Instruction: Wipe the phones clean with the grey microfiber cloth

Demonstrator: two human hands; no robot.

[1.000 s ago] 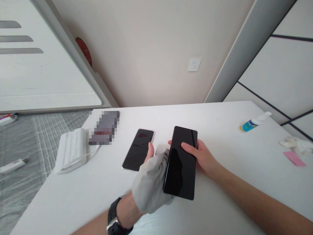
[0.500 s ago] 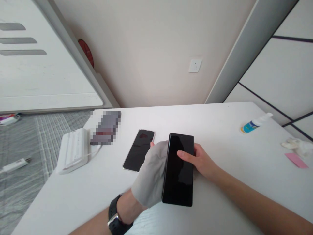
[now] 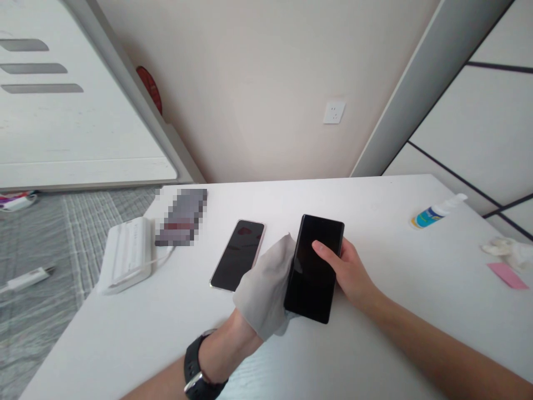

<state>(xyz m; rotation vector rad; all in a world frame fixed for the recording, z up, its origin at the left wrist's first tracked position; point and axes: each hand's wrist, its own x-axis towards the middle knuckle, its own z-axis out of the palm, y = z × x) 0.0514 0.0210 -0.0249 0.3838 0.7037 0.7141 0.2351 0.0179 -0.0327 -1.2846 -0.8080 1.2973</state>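
A black smartphone [image 3: 310,283] is tilted above the table, its dark screen towards me. My right hand [image 3: 347,266] grips it by the right edge, with the thumb lying on the screen and the other fingers behind. Grey cloth [image 3: 266,289] covers my left hand [image 3: 246,329] and meets the phone's left edge. That hand's fingers are hidden by the cloth and the phone; some cloth also shows below the phone. Just left of the cloth, a second smartphone [image 3: 237,253] with a clear edge lies flat, screen up.
On the white table [image 3: 375,222], a white power bank [image 3: 129,253] with a cable lies left, beside a blurred-out dark rectangle [image 3: 183,214]. At the right are a spray bottle [image 3: 435,214] on its side, a pink slip [image 3: 507,276] and crumpled white material [image 3: 506,250].
The held phone has moved up and to the right and turned clockwise. My right hand has moved along with it. My cloth-covered left hand has shifted slightly right.
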